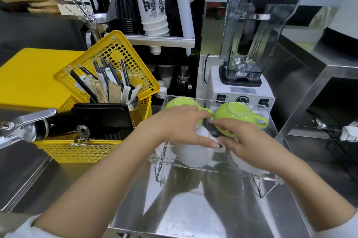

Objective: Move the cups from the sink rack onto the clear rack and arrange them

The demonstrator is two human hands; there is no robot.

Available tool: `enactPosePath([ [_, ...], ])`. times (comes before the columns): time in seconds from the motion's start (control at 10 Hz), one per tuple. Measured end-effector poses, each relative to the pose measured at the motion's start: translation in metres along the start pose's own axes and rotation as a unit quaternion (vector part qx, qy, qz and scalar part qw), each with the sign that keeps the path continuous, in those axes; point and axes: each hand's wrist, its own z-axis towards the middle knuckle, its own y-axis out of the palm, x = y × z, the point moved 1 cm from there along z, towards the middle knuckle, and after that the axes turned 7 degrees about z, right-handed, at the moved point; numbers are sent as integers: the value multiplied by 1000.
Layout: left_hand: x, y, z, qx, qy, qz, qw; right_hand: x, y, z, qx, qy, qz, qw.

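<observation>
The clear rack stands on the steel counter right of centre. Upside down at its back are two green cups: one at the left, one at the right with its handle pointing right. At the front lie two white cups, a left one and a right one, mostly hidden. My left hand lies over the left white cup, fingers curled on it. My right hand covers the right white cup, and its fingertips touch the right green cup's rim.
A yellow basket with a black tray, cutlery and straws stands left of the rack, over the sink. A faucet handle juts in from the left. A blender stands right behind the rack. A steel ledge rises on the right.
</observation>
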Motion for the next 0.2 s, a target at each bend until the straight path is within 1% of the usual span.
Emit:
enactPosePath([
  [0.1,-2,-23,3,98,-2,34,995,0,-21,-2,46,2,-16,999],
  [0.2,-4,-47,6,235,-23,54,970,-1,-43,-7,107,17,17,994],
])
